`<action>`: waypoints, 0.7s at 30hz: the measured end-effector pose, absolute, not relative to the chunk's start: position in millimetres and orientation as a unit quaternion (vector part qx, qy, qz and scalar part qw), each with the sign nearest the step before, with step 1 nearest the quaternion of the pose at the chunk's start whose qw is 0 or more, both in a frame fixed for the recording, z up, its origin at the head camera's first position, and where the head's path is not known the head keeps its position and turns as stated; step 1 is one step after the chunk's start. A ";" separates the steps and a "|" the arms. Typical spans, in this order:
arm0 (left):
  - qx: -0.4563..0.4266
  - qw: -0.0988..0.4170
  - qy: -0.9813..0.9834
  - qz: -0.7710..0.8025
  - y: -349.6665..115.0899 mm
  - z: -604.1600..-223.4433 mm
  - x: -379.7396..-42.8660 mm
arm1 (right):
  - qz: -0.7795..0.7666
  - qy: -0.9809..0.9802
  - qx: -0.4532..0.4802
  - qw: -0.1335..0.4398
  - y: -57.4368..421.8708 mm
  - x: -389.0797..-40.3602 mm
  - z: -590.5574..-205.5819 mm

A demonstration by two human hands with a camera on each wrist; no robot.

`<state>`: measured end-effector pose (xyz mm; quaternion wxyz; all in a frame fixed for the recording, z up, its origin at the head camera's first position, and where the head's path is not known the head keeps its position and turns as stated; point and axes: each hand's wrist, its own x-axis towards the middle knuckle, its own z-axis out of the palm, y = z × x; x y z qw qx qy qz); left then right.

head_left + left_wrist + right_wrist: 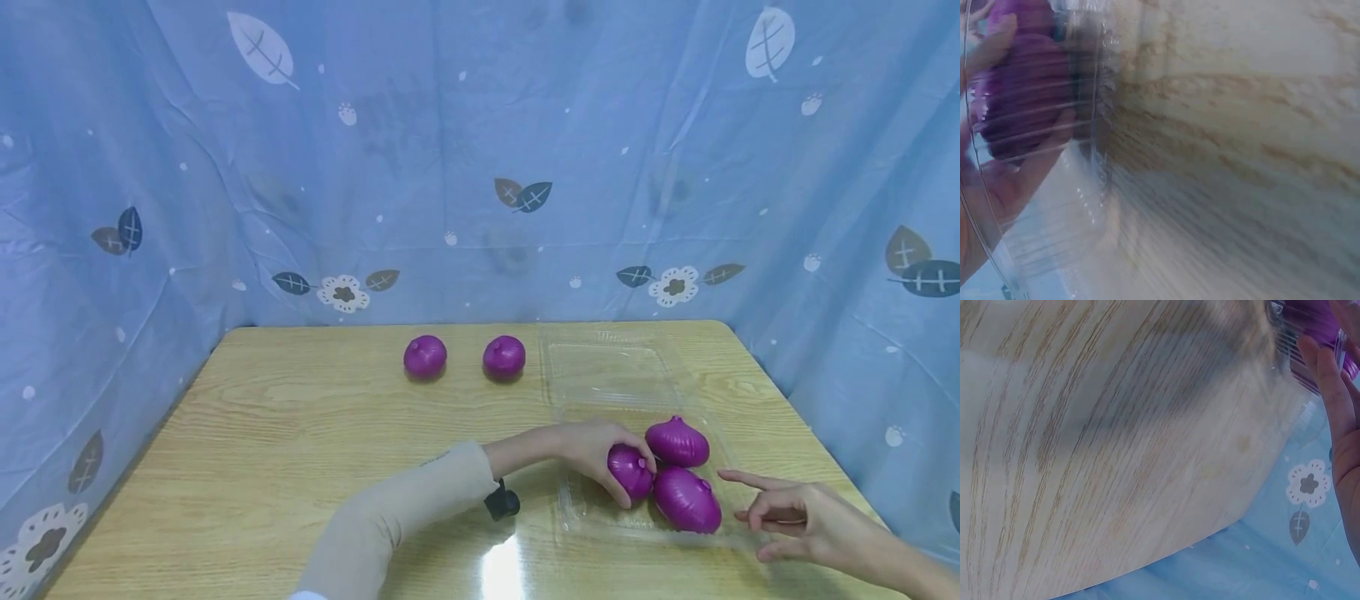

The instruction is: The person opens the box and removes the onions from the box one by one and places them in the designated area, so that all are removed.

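Note:
In the head view my left hand (591, 448) grips a purple onion (628, 473) inside a clear plastic clamshell box (573, 515), thumb on the near side and fingers over the far side. Two more onions share the box: one behind (677, 442) and a larger one (686, 500) touching or almost touching the held one. To the right of the box hovers my right hand (816, 523), its fingers loosely bent around nothing. Through the clear wall, the left wrist view shows the left hand's fingers around a purple onion (1025, 94), blurred.
Two further onions, one at the left (425, 357) and one at the right (504, 357), stand toward the back of the wooden table (300, 417). The box's open lid (611, 367) lies flat behind its base. Blue patterned cloth (450, 150) hangs around the table.

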<state>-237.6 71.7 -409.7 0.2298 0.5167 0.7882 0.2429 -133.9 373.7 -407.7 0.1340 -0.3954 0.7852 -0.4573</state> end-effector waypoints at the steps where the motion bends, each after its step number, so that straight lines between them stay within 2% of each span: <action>1: 0.516 0.227 0.791 0.239 71.8 -409.7 -237.2 | -0.458 0.786 -0.394 0.134 374.0 -133.9 -408.0; 13: 0.503 0.162 0.774 0.350 56.5 -399.9 -229.8 | -0.459 0.782 -0.400 0.133 373.2 -134.6 -407.4; 18: 0.481 0.095 0.789 0.371 41.1 -388.5 -228.8 | -0.464 0.777 -0.403 0.134 374.0 -135.3 -408.3; 21: 0.468 0.079 0.790 0.388 30.3 -383.5 -228.4 | -0.469 0.774 -0.404 0.138 374.6 -135.1 -409.9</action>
